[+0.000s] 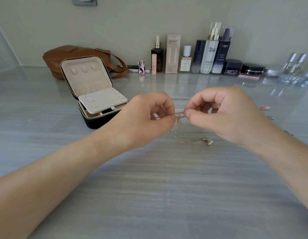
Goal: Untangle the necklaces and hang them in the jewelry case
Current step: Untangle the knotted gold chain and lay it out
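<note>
Left hand (pixel 149 116) and right hand (pixel 217 112) both pinching red cord (pixel 178 115) taut above table | cord runs left-right between fingertips | open jewelry case (pixel 94 94) left, nearer left hand

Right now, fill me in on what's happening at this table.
A person pinches a thin red cord between the left hand and the right hand, just above the table, among fine silver chains. A gold necklace with a pendant lies loose nearer the person. The jewelry case stands open to the left, and no necklace hangs in it yet.
</note>
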